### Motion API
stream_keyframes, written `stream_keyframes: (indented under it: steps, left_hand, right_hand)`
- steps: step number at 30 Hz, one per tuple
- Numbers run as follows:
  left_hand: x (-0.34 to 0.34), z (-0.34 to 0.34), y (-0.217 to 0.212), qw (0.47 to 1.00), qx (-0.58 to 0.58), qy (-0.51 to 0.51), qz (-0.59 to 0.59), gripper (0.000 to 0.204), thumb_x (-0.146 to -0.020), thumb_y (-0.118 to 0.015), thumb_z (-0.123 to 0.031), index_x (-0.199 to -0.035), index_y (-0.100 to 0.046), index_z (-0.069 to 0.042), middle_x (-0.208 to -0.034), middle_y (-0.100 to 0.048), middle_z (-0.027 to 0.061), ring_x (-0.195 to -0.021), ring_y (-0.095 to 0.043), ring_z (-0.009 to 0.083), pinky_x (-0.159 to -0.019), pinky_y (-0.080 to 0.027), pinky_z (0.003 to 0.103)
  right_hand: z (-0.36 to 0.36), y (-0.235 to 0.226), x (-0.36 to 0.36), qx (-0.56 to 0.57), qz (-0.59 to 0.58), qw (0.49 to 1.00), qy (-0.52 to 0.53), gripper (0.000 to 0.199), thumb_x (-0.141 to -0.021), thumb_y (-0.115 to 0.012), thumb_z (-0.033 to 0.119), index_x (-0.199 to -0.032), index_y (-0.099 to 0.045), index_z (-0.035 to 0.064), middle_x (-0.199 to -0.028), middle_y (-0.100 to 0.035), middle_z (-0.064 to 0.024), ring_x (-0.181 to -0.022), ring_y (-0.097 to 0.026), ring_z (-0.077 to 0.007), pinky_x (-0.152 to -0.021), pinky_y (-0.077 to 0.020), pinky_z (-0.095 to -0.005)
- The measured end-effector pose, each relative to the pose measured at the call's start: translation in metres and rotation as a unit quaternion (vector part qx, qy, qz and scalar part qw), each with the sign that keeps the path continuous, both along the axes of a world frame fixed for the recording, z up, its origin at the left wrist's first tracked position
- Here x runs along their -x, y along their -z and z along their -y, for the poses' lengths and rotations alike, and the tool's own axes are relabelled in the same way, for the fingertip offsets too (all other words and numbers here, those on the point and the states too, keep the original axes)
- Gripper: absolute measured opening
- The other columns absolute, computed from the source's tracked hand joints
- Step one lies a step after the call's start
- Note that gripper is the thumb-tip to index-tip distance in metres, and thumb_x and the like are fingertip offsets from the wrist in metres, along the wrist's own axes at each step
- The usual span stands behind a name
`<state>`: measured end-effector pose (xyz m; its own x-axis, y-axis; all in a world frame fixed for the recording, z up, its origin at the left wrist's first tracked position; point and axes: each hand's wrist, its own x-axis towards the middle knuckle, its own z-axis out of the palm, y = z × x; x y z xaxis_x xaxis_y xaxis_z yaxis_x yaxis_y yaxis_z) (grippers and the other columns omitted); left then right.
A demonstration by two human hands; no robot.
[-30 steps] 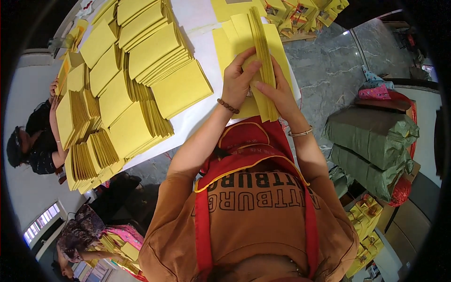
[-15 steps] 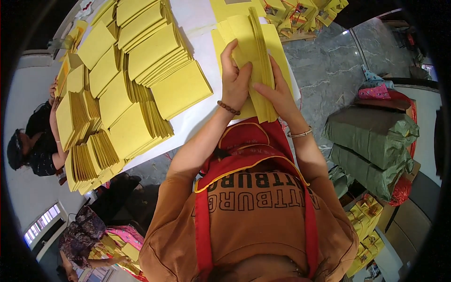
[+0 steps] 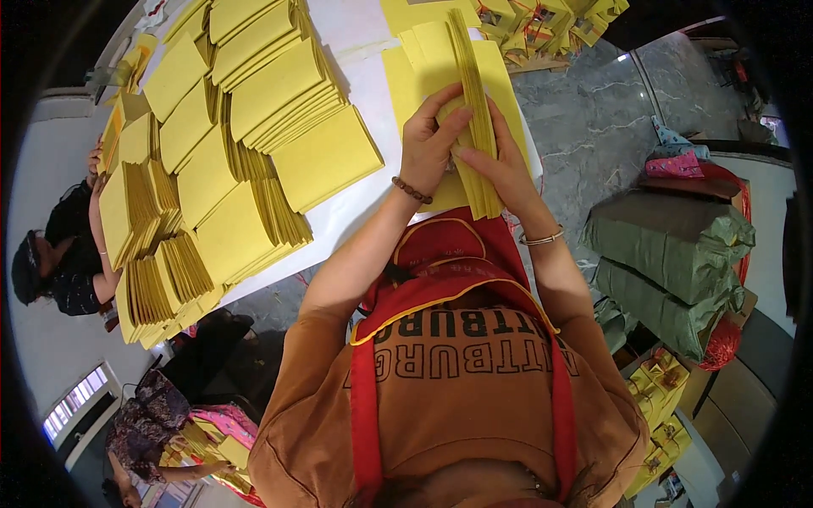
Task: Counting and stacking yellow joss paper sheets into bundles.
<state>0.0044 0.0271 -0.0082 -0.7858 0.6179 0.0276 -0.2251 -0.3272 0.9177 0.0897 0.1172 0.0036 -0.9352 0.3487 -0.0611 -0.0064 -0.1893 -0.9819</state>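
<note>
A thick sheaf of folded yellow paper (image 3: 479,127) stands on edge between my two hands, its layered edges facing up. My left hand (image 3: 434,140) is closed on its left side, thumb pressing on the sheaf near the top edges and fingertips against its flank. From the right, my right hand (image 3: 506,161) grips the same sheaf, with its thumb across the near part and its fingers along the right side. Loose yellow sheets (image 3: 501,68) lie flat under and beyond the sheaf, partly hidden by it and my hands.
Many stacks of folded yellow paper (image 3: 279,85) cover the left of the white table (image 3: 362,72). Tied yellow bundles (image 3: 542,30) sit beyond. Green wrapped bales (image 3: 665,241) stand on the right. Co-workers are at the far left (image 3: 72,241) and lower left (image 3: 148,423).
My left hand's fingers have come in from the side and closed against the sheaf, its thumb shifting right. My right hand stays in nearly the same place.
</note>
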Motion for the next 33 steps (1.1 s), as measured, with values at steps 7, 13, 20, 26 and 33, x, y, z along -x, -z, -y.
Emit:
stream_keyframes:
  steps: [7, 13, 20, 26, 33]
  left_hand:
    - [0.002, 0.001, 0.012, 0.999, -0.023, -0.001, 0.03, 0.025, -0.086, -0.053, -0.009, -0.108, -0.052, 0.002, -0.098, -0.057, 0.0048, -0.089, -0.053, 0.0093, -0.079, -0.044, 0.022]
    - [-0.005, -0.006, 0.002, 0.997, -0.048, -0.053, 0.016, 0.023, -0.087, -0.049, -0.005, -0.109, -0.047, 0.0, -0.092, -0.056, 0.0052, -0.089, -0.052, 0.0106, -0.079, -0.043, 0.023]
    - [0.003, 0.0, 0.005, 1.0, 0.012, -0.009, -0.016, 0.032, -0.087, -0.049, -0.005, -0.118, -0.048, 0.001, -0.103, -0.056, 0.0083, -0.095, -0.051, 0.0109, -0.083, -0.042, 0.023]
    - [-0.001, -0.001, 0.002, 1.0, -0.002, 0.002, -0.007, 0.032, -0.086, -0.053, -0.01, -0.115, -0.051, 0.003, -0.105, -0.056, 0.0064, -0.092, -0.053, 0.0092, -0.079, -0.044, 0.022]
    - [0.0, 0.0, 0.005, 1.0, -0.009, 0.008, -0.001, 0.033, -0.086, -0.055, -0.011, -0.115, -0.051, 0.004, -0.105, -0.056, 0.0063, -0.092, -0.053, 0.0092, -0.079, -0.044, 0.022]
  right_hand:
    - [0.0, -0.003, 0.0, 0.018, 0.004, 1.0, -0.009, 0.082, -0.075, -0.065, 0.015, -0.136, -0.013, -0.0025, -0.13, -0.034, -0.014, -0.119, -0.036, -0.0191, -0.096, -0.0336, -0.029]
    - [-0.004, 0.01, 0.0, -0.02, 0.003, 1.0, 0.001, 0.082, -0.075, -0.065, 0.015, -0.136, -0.014, -0.0032, -0.129, -0.036, -0.015, -0.117, -0.038, -0.0199, -0.095, -0.0345, -0.029]
    - [-0.001, 0.005, 0.001, -0.034, 0.004, 0.999, 0.003, 0.083, -0.074, -0.066, 0.016, -0.136, -0.015, -0.0031, -0.129, -0.036, -0.0158, -0.118, -0.037, -0.0197, -0.094, -0.0345, -0.0286]
    - [-0.002, 0.005, 0.001, -0.062, -0.007, 0.998, 0.001, 0.082, -0.074, -0.066, 0.016, -0.136, -0.014, -0.0023, -0.13, -0.035, -0.0147, -0.118, -0.037, -0.019, -0.095, -0.0339, -0.0284]
    - [0.0, -0.001, 0.0, -0.017, 0.0, 1.0, 0.001, 0.083, -0.075, -0.066, 0.015, -0.137, -0.013, -0.0017, -0.13, -0.034, -0.0137, -0.118, -0.036, -0.0186, -0.095, -0.0338, -0.028]
